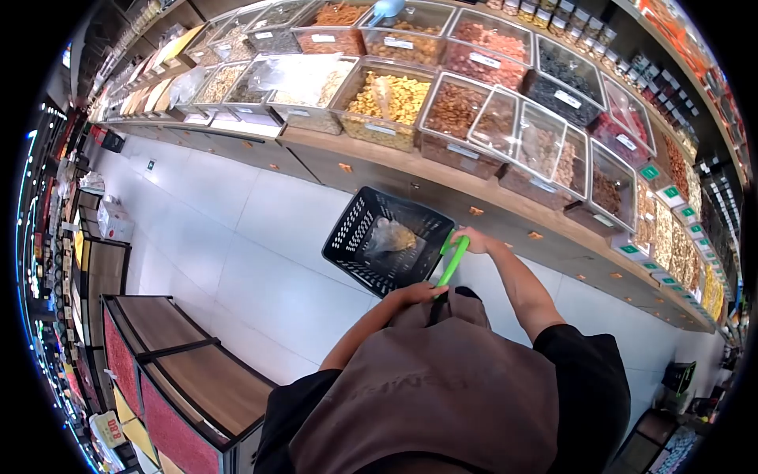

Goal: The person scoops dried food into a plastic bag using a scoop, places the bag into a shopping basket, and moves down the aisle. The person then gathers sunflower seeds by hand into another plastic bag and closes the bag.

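Note:
A black perforated shopping basket [341, 237] is in front of my body, over the pale tiled floor. Inside it lies a clear plastic bag [390, 236] with yellowish contents. My right hand [474, 240] is closed round the upper end of the basket's green handle [453, 265]. At the handle's lower end, close to my apron, is my left hand [417, 293], its fingers curled against the handle. Part of the left hand's grip is hidden from above.
Along a wooden counter [379, 163] stand clear bins of dried foods, including a bin of yellow pieces [388, 99]. A blue scoop [387, 9] rests at the back row. Wooden shelving [201, 379] stands at the lower left, beside the tiled floor [260, 261].

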Available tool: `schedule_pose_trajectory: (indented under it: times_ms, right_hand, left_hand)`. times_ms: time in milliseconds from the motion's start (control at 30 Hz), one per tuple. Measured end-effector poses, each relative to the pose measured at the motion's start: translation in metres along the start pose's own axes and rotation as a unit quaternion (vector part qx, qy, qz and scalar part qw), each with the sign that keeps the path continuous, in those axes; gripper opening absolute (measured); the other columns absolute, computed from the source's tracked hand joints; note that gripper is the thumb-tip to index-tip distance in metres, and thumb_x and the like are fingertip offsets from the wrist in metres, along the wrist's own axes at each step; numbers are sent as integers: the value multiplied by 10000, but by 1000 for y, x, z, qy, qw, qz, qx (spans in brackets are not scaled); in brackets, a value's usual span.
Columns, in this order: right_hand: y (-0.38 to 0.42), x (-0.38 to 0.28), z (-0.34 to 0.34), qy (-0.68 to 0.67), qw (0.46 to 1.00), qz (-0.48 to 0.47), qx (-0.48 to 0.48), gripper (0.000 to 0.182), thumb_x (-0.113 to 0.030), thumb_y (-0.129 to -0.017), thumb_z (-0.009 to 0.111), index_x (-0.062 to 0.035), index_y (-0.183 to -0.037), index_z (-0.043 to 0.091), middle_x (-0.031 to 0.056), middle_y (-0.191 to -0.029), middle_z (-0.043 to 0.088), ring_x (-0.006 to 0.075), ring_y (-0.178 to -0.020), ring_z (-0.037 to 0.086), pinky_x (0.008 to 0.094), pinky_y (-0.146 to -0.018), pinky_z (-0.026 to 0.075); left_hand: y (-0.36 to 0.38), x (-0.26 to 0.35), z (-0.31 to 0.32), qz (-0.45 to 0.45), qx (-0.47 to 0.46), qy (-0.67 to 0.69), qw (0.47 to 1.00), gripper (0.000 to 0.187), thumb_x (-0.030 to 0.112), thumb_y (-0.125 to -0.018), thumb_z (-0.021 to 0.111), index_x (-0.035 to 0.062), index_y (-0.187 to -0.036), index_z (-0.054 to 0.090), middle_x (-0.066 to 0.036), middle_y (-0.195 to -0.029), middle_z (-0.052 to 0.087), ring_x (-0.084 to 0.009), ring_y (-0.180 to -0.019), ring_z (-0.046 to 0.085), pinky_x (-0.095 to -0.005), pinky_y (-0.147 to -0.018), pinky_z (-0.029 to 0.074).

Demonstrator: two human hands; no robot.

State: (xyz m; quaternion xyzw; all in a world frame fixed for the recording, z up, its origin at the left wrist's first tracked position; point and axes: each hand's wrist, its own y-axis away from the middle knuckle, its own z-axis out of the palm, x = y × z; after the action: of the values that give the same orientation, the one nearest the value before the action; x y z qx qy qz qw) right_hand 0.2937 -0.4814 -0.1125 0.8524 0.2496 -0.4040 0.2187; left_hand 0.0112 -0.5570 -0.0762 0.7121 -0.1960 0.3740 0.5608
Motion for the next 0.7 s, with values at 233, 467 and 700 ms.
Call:
schedule_pose_trajectory:
  times_ms: [233, 467, 700]
  right_hand:
    - [-109, -10, 19, -73, 997, -2, 2, 204, -24, -825, 675, -66, -1023, 701, 129, -1000, 720, 278, -941, 680, 381, -838, 526]
    - [-227, -42, 21, -103, 994, -32, -11, 229, 13, -780, 641, -72, -983, 706, 143, -967, 718, 304, -946, 678, 398, -850, 519]
    - [-338, -59, 38, -132, 988, -74, 34, 181, 40, -789, 661, -49, -944, 689, 140, -928, 684, 297, -901, 653, 386, -809, 508]
  left_hand:
    - [48, -38, -59, -38, 153, -1, 988, 875, 736, -920, 448, -103, -987, 689, -291, -983, 691, -399, -997, 673, -455, -871, 492]
    - [85, -70, -109, -42, 375, 53, 924, 728, 641, -932, 526, -65, -842, 682, -225, -740, 683, -374, -770, 705, -472, -698, 515]
    - [111, -108, -181, -68, 452, 125, 880, 651, 589, -905, 598, -48, -824, 701, -290, -833, 678, -460, -844, 668, -508, -771, 511]
